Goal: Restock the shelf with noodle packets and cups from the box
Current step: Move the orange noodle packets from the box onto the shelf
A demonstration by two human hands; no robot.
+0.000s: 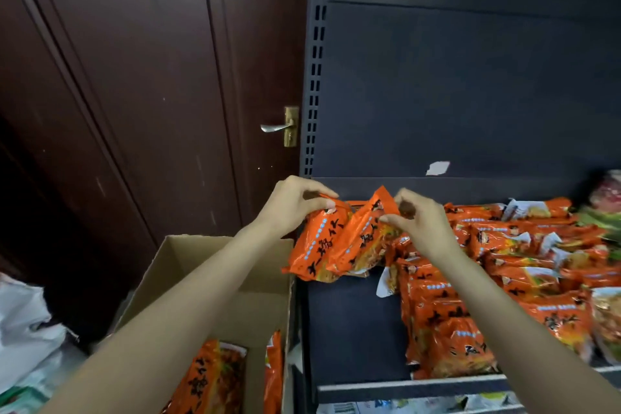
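**Holding two orange noodle packets over the shelf's left end**

Holding is what I see both hands doing: my left hand point(295, 203) pinches the top seam of one orange noodle packet point(317, 247) between thumb and curled fingers, and my right hand point(420, 222) pinches the top corner of a second orange packet point(361, 242) that overlaps the first. Both hang tilted, their lower ends just above the dark shelf point(353, 323) at its bare left end.

Large black brush-style characters run down each wrapper beside a row of pale blue dots; I cannot read the characters or any brand name.

To the right, rows of matching orange packets point(470, 319) lie stacked and overlapping across the shelf. A torn white sticker point(438, 168) clings to the back panel above them.

Below my left forearm, the open cardboard box point(215, 265) stands against the shelf's side, with more of the same orange packets point(215, 380) inside. Behind it is a dark wooden door with a brass lever handle point(280, 127), and a white plastic bag point(23, 326) lies at far left.
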